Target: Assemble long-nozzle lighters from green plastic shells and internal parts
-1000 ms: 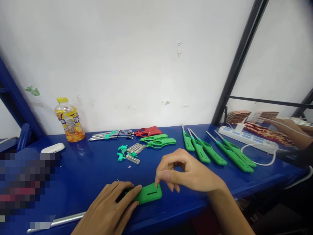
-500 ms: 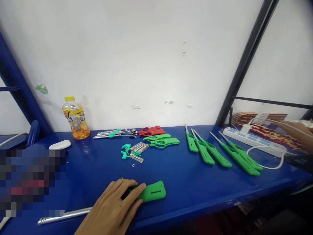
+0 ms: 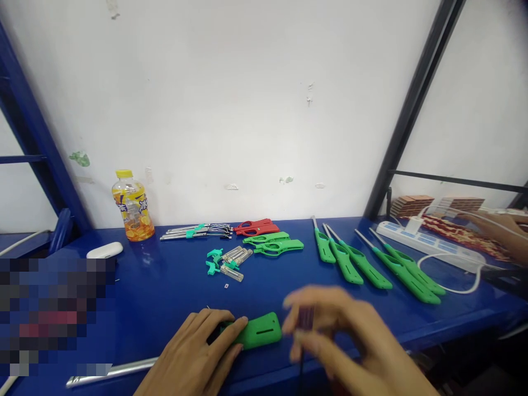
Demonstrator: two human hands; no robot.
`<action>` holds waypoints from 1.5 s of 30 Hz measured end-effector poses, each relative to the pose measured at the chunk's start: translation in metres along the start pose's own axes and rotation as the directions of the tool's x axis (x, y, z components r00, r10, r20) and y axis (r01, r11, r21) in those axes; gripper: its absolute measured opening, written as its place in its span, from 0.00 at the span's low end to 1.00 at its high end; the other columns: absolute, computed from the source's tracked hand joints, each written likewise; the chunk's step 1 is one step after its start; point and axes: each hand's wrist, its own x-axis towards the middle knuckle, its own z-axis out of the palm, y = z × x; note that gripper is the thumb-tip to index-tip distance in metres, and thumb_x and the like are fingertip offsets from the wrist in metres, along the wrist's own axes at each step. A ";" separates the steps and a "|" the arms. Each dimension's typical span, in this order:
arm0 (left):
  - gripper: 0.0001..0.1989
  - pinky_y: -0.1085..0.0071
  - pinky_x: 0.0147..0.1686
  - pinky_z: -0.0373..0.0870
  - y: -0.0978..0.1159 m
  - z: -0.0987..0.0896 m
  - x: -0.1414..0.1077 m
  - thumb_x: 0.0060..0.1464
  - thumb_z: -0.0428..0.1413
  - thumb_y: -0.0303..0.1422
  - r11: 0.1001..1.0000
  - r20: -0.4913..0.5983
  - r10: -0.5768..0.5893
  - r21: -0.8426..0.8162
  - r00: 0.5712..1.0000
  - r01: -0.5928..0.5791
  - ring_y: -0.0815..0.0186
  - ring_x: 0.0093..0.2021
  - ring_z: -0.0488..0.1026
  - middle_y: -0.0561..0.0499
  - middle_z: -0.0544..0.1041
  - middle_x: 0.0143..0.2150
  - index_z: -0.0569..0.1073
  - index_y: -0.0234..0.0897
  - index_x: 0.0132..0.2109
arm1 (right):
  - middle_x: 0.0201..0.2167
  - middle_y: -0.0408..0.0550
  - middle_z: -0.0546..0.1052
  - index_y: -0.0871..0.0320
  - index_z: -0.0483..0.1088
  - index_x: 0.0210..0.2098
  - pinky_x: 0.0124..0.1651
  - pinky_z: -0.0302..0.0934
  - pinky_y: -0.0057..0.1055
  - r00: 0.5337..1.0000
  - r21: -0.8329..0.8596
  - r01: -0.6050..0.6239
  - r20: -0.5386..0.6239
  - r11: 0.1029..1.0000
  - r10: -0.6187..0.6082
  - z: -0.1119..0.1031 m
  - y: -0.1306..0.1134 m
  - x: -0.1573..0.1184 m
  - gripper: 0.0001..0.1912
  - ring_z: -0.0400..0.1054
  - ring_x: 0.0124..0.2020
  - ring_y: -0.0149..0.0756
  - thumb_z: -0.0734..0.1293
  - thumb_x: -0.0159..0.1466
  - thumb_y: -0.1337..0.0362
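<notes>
My left hand (image 3: 193, 352) presses down over a long-nosed green lighter (image 3: 264, 331) near the table's front edge, its fingers closed around the front of the handle. The lighter's metal tube sticks out to the left from under my wrist. Just right of the handle, my right hand (image 3: 346, 335) is blurred by motion, its fingers closed on what looks like a screwdriver (image 3: 306, 318) with a dark purple grip and a thin shaft pointing down. Ahead lie clear fuel tanks (image 3: 233, 273) and teal trigger pieces (image 3: 212, 268) in a small heap.
Metal lighter tubes (image 3: 181, 235), red handle shells (image 3: 258, 226) and green handle shells (image 3: 284, 246) lie along the back. Several assembled green lighters (image 3: 350, 272) rest at right, beside a white power strip (image 3: 429, 246). A drink bottle (image 3: 134, 206) and white case (image 3: 105, 251) stand left. Another person's hand (image 3: 501, 224) shows far right.
My right hand has come into view from the lower right, holding the screwdriver. My left hand stays on the green lighter. The view has tilted slightly upward.
</notes>
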 end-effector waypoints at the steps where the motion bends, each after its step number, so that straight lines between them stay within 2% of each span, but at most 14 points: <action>1: 0.17 0.65 0.47 0.85 0.000 0.000 -0.001 0.77 0.47 0.38 1.000 0.013 -0.006 0.004 1.000 0.006 0.60 0.45 0.85 0.52 0.85 0.50 0.77 0.50 0.63 | 0.44 0.47 0.84 0.44 0.73 0.62 0.40 0.77 0.33 0.987 0.065 0.023 -0.160 0.998 -0.013 0.002 0.004 0.009 0.15 0.81 0.36 0.38 0.64 0.78 0.54; 3: 0.17 0.63 0.48 0.85 -0.002 0.001 -0.002 0.77 0.48 0.38 1.000 0.046 -0.015 0.015 0.999 0.014 0.59 0.47 0.84 0.52 0.84 0.52 0.75 0.51 0.65 | 0.45 0.47 0.83 0.44 0.72 0.62 0.33 0.74 0.29 0.942 0.120 0.085 -0.333 0.989 -0.040 0.010 0.015 0.025 0.15 0.82 0.36 0.37 0.67 0.77 0.56; 6: 0.17 0.60 0.50 0.84 -0.003 0.001 -0.003 0.77 0.48 0.37 1.000 0.089 -0.010 0.022 0.996 0.008 0.59 0.50 0.84 0.52 0.83 0.54 0.73 0.52 0.66 | 0.47 0.47 0.82 0.42 0.68 0.63 0.27 0.70 0.25 0.926 0.135 0.134 -0.369 0.982 -0.076 0.024 0.034 0.035 0.16 0.82 0.37 0.35 0.66 0.78 0.60; 10: 0.18 0.62 0.47 0.85 -0.001 0.001 0.001 0.78 0.45 0.38 0.999 0.053 0.000 0.048 0.999 -0.003 0.59 0.47 0.85 0.51 0.84 0.51 0.75 0.50 0.64 | 0.47 0.48 0.82 0.43 0.66 0.64 0.25 0.69 0.25 0.905 0.148 0.149 -0.418 0.978 -0.074 0.030 0.049 0.033 0.16 0.82 0.37 0.36 0.65 0.78 0.61; 14: 0.20 0.63 0.43 0.86 0.001 -0.001 0.003 0.79 0.43 0.39 0.998 0.016 0.018 0.059 1.000 -0.019 0.59 0.45 0.85 0.51 0.85 0.49 0.76 0.49 0.63 | 0.47 0.47 0.82 0.43 0.66 0.65 0.26 0.70 0.26 0.921 0.157 0.148 -0.380 0.976 -0.078 0.028 0.050 0.034 0.18 0.81 0.36 0.35 0.65 0.78 0.60; 20: 0.17 0.63 0.44 0.86 0.002 -0.001 0.003 0.78 0.46 0.38 0.999 0.007 0.012 0.033 1.000 -0.012 0.59 0.45 0.85 0.52 0.85 0.49 0.77 0.49 0.62 | 0.43 0.40 0.84 0.38 0.70 0.66 0.39 0.75 0.29 0.963 0.012 0.180 -0.208 0.984 -0.173 0.016 0.030 0.046 0.23 0.81 0.38 0.35 0.70 0.75 0.63; 23: 0.17 0.65 0.45 0.85 0.003 0.001 0.001 0.78 0.46 0.38 1.000 -0.001 0.009 0.027 1.000 -0.009 0.60 0.44 0.85 0.52 0.85 0.49 0.77 0.49 0.62 | 0.48 0.40 0.85 0.39 0.76 0.60 0.44 0.75 0.30 0.967 -0.077 0.209 -0.131 0.975 -0.218 0.003 0.014 0.054 0.18 0.81 0.45 0.37 0.73 0.73 0.61; 26: 0.17 0.63 0.49 0.84 0.001 0.000 -0.002 0.78 0.48 0.38 1.000 0.059 -0.006 0.025 0.998 0.004 0.59 0.48 0.84 0.52 0.84 0.53 0.74 0.51 0.65 | 0.53 0.40 0.85 0.42 0.82 0.53 0.39 0.73 0.28 0.959 -0.038 0.236 -0.154 0.971 -0.239 -0.007 0.008 0.061 0.11 0.80 0.50 0.38 0.68 0.76 0.61; 30: 0.17 0.61 0.49 0.84 -0.001 -0.002 -0.001 0.77 0.48 0.37 1.000 0.083 -0.009 0.020 0.997 0.007 0.59 0.49 0.83 0.53 0.83 0.53 0.73 0.51 0.66 | 0.44 0.42 0.87 0.46 0.83 0.47 0.34 0.70 0.27 0.954 0.011 0.206 -0.227 0.979 -0.198 -0.008 0.016 0.067 0.09 0.80 0.39 0.35 0.68 0.76 0.61; 34: 0.18 0.64 0.43 0.85 0.001 -0.003 0.004 0.79 0.44 0.38 0.999 0.000 0.012 0.040 1.000 -0.012 0.60 0.44 0.85 0.52 0.84 0.49 0.76 0.49 0.62 | 0.41 0.43 0.83 0.51 0.79 0.43 0.34 0.68 0.27 0.945 -0.009 0.163 -0.286 0.987 -0.159 -0.008 0.024 0.071 0.05 0.78 0.40 0.35 0.71 0.73 0.59; 38: 0.19 0.66 0.44 0.85 0.003 -0.003 0.007 0.80 0.42 0.38 0.996 -0.079 0.070 0.067 0.994 -0.064 0.62 0.43 0.86 0.52 0.85 0.47 0.77 0.47 0.61 | 0.37 0.42 0.79 0.53 0.74 0.38 0.32 0.65 0.27 0.936 -0.013 0.151 -0.319 0.989 -0.147 -0.007 0.026 0.073 0.09 0.75 0.37 0.34 0.73 0.71 0.57; 40: 0.19 0.67 0.44 0.85 0.003 -0.004 0.008 0.80 0.42 0.39 0.994 -0.088 0.081 0.081 0.993 -0.074 0.63 0.43 0.86 0.52 0.85 0.47 0.77 0.46 0.61 | 0.30 0.39 0.75 0.53 0.71 0.35 0.30 0.62 0.27 0.925 -0.028 0.146 -0.350 0.989 -0.147 -0.005 0.026 0.072 0.12 0.70 0.31 0.32 0.75 0.70 0.56; 43: 0.20 0.66 0.41 0.86 0.002 -0.005 0.009 0.80 0.41 0.39 0.991 -0.093 0.090 0.103 0.992 -0.080 0.62 0.41 0.86 0.52 0.85 0.46 0.78 0.45 0.60 | 0.18 0.31 0.61 0.53 0.66 0.31 0.27 0.54 0.28 0.904 -0.017 0.137 -0.406 0.990 -0.132 -0.004 0.024 0.070 0.16 0.55 0.20 0.27 0.75 0.69 0.57; 45: 0.21 0.65 0.40 0.86 0.002 -0.006 0.009 0.80 0.41 0.39 0.991 -0.085 0.084 0.109 0.993 -0.075 0.62 0.41 0.86 0.52 0.86 0.45 0.78 0.46 0.59 | 0.17 0.30 0.59 0.52 0.65 0.30 0.25 0.52 0.27 0.924 0.056 0.116 -0.373 0.992 -0.087 -0.005 0.022 0.069 0.17 0.52 0.18 0.27 0.75 0.68 0.57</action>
